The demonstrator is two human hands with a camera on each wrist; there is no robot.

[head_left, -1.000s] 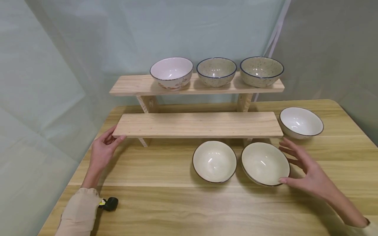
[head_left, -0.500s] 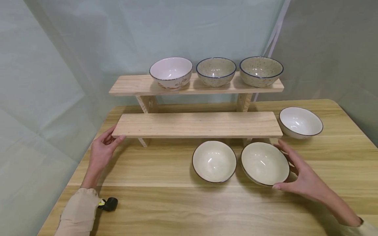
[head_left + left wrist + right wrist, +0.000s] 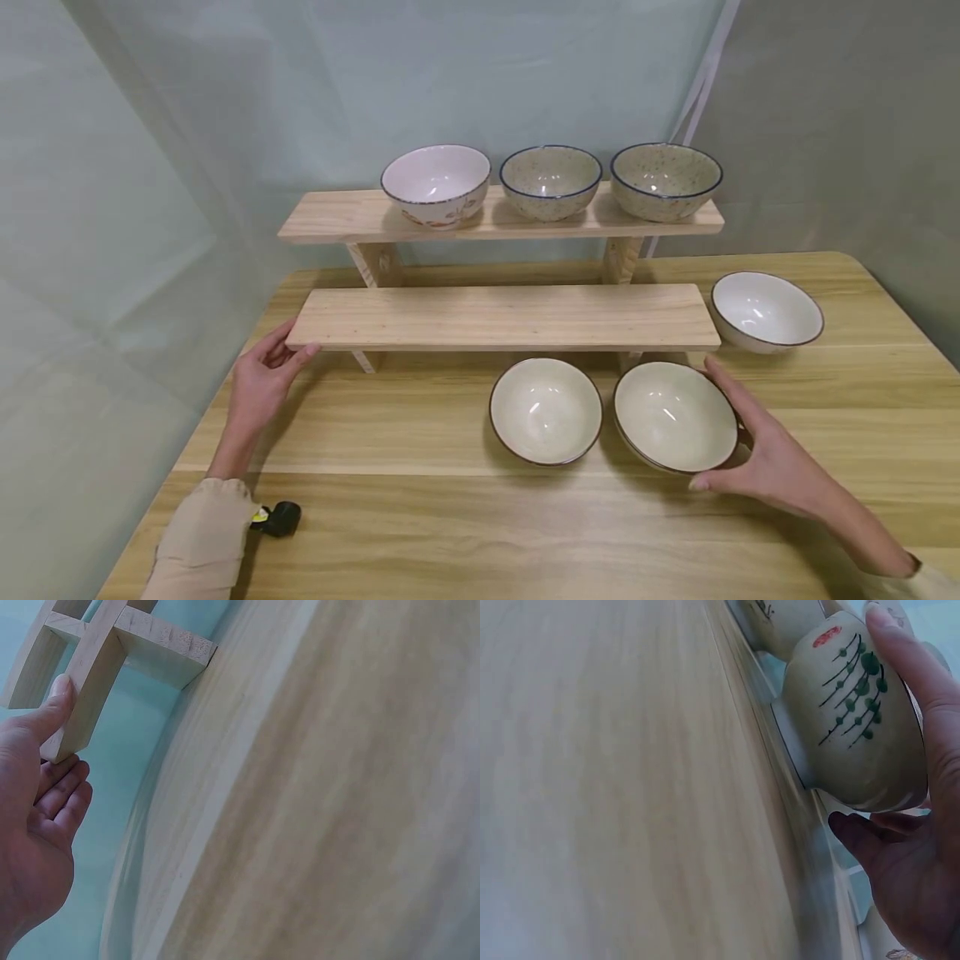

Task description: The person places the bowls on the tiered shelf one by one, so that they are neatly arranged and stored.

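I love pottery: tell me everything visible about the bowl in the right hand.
The bowl looks like glazed ceramic: cream inside, dark rim, outside painted with green sprigs and a red mark. It stands upright on the table in front of the lower shelf, the right hand gripping its right side.

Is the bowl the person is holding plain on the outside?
No, the bowl has dark stems with green spots and a red mark painted on its side.
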